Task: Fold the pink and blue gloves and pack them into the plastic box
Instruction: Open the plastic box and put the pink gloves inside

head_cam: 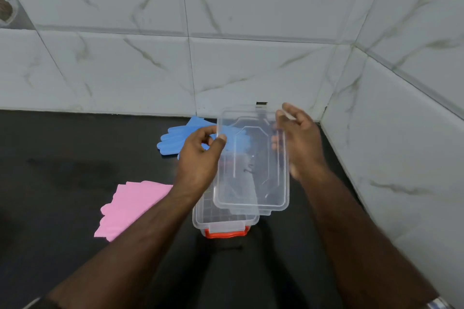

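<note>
Holding a clear lid (251, 163) above the plastic box (223, 221), both hands grip its long edges: the left hand (200, 155) pinches the left edge between thumb and fingers, and the right hand (300, 138) clasps the right edge, its fingers seen through the plastic. The open box, with an orange latch (226, 233) on its near end, stands on the black bench (62, 158) near the back right corner. Blue gloves (175, 139) lie flat by the bench's back edge, left of the lid. Pink gloves (128, 206) lie flat to the box's left, partly under the left forearm.
</note>
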The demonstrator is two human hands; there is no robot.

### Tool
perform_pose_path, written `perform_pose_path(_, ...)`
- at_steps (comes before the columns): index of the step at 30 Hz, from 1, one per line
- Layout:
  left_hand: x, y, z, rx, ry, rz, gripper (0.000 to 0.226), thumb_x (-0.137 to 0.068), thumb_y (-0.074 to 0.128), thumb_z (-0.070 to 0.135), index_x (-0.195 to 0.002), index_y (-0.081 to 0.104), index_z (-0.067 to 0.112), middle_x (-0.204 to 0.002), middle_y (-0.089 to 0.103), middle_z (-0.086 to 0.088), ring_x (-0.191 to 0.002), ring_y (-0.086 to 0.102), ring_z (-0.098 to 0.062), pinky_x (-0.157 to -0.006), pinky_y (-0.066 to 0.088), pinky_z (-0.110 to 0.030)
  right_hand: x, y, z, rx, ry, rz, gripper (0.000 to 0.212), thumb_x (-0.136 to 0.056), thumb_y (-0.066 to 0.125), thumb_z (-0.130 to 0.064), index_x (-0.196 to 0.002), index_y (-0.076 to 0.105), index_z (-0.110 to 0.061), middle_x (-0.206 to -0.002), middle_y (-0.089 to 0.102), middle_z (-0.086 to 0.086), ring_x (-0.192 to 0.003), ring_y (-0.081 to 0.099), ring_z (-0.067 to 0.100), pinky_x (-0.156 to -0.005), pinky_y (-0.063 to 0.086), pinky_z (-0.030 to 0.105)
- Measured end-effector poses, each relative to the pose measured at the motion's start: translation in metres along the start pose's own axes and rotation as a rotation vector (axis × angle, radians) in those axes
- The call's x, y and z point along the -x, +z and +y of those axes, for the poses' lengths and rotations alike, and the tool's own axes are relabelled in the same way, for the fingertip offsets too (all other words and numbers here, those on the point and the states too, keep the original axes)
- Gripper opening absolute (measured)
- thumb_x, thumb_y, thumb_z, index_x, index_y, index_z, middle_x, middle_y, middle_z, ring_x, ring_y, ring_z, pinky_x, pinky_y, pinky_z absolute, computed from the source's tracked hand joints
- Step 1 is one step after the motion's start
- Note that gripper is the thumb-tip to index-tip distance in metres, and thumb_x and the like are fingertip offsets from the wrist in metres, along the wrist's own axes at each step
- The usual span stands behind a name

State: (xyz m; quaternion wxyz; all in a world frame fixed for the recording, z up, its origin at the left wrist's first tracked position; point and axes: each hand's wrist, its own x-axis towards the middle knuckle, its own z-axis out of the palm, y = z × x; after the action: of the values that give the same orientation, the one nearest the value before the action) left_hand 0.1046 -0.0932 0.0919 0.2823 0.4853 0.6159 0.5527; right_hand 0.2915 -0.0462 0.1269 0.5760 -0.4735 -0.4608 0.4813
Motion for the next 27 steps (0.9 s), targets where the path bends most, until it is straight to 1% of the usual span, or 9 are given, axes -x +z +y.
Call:
perform_pose_path(3, -0.002, 0.014, 0.015, 0.065, 0.079, -0.139, 0.009, -0.09, 0.068, 0.039, -0.097, 0.063, 0.035, -0.086, 0.06, 0.009, -0.071, 0.06, -0.013, -0.068, 0.053, -0.032, -0.002, -0.025, -0.027, 0.021, -0.112, -0.011, 0.012, -0.091, 0.069, -0.026, -0.102, 0.072, -0.023, -0.078, 0.067, 0.002, -0.063, 0.057, 0.016, -0.061, 0.052, 0.031)
perform_pose_path(5, 0.0, 0.025, 0.022, 0.036, 0.117, -0.237, 0.008, -0.093, 0.068, 0.034, -0.094, 0.06, 0.031, -0.093, 0.064, 0.003, -0.073, 0.068, -0.018, -0.063, 0.055, -0.026, 0.003, -0.043, -0.039, 0.108, -0.158, -0.062, 0.013, -0.087, 0.072, -0.028, -0.096, 0.076, -0.019, -0.084, 0.072, 0.002, -0.073, 0.062, 0.016, -0.072, 0.055, 0.034)
perform_pose_path(7, 0.004, 0.036, 0.025, -0.011, 0.154, -0.29, 0.01, -0.095, 0.067, 0.027, -0.095, 0.058, 0.021, -0.097, 0.065, 0.0, -0.072, 0.072, -0.014, -0.06, 0.051, -0.019, 0.012, -0.063, -0.047, 0.198, -0.18, -0.153, 0.024, -0.079, 0.075, -0.032, -0.098, 0.077, -0.016, -0.095, 0.076, 0.002, -0.086, 0.069, 0.017, -0.083, 0.056, 0.034)
perform_pose_path(9, 0.006, 0.045, 0.024, -0.049, 0.171, -0.325, 0.01, -0.095, 0.068, 0.022, -0.094, 0.057, 0.022, -0.101, 0.064, 0.001, -0.076, 0.072, -0.013, -0.061, 0.05, -0.017, 0.019, -0.082, -0.047, 0.36, -0.171, -0.238, 0.028, -0.075, 0.077, -0.03, -0.099, 0.077, -0.014, -0.095, 0.077, 0.002, -0.091, 0.072, 0.017, -0.086, 0.057, 0.032)
perform_pose_path(12, 0.007, 0.058, 0.015, -0.166, 0.189, -0.379, 0.021, -0.093, 0.07, 0.019, -0.09, 0.056, 0.035, -0.106, 0.061, 0.005, -0.091, 0.069, -0.017, -0.078, 0.056, -0.027, 0.022, -0.102, -0.034, 0.723, -0.146, -0.329, 0.015, -0.077, 0.081, -0.018, -0.092, 0.079, -0.019, -0.088, 0.075, -0.004, -0.085, 0.07, 0.014, -0.081, 0.054, 0.031)
perform_pose_path(15, 0.009, 0.068, 0.009, -0.269, 0.162, -0.467, 0.019, -0.093, 0.069, 0.013, -0.098, 0.063, 0.03, -0.11, 0.06, 0.006, -0.098, 0.065, -0.016, -0.09, 0.057, -0.034, 0.027, -0.11, -0.01, 0.935, -0.145, -0.329, 0.015, -0.074, 0.084, -0.019, -0.08, 0.076, -0.03, -0.084, 0.07, -0.007, -0.077, 0.065, 0.009, -0.072, 0.048, 0.025)
perform_pose_path(20, 0.013, 0.069, -0.005, -0.409, 0.16, -0.53, 0.031, -0.096, 0.058, 0.0, -0.117, 0.066, 0.021, -0.122, 0.062, 0.001, -0.104, 0.062, -0.014, -0.092, 0.052, -0.025, 0.039, -0.112, 0.032, 0.998, -0.073, -0.311, 0.032, -0.067, 0.086, -0.013, -0.066, 0.065, -0.037, -0.078, 0.064, -0.008, -0.071, 0.06, 0.002, -0.065, 0.041, 0.013)
perform_pose_path(23, 0.015, 0.067, -0.012, -0.439, 0.131, -0.532, 0.03, -0.098, 0.056, 0.001, -0.117, 0.067, 0.02, -0.123, 0.064, 0.002, -0.106, 0.062, -0.012, -0.09, 0.05, -0.023, 0.045, -0.114, 0.054, 1.035, -0.005, -0.318, 0.027, -0.065, 0.085, -0.011, -0.066, 0.068, -0.031, -0.077, 0.065, -0.009, -0.071, 0.06, 0.0, -0.065, 0.041, 0.01)
perform_pose_path(27, 0.02, 0.065, -0.018, -0.434, 0.144, -0.528, 0.026, -0.099, 0.056, 0.003, -0.113, 0.069, 0.021, -0.121, 0.067, 0.003, -0.104, 0.061, -0.009, -0.09, 0.049, -0.021, 0.053, -0.113, 0.076, 1.069, 0.109, -0.408, 0.019, -0.065, 0.084, -0.006, -0.071, 0.073, -0.02, -0.077, 0.068, -0.009, -0.071, 0.064, 0.003, -0.066, 0.046, 0.01)
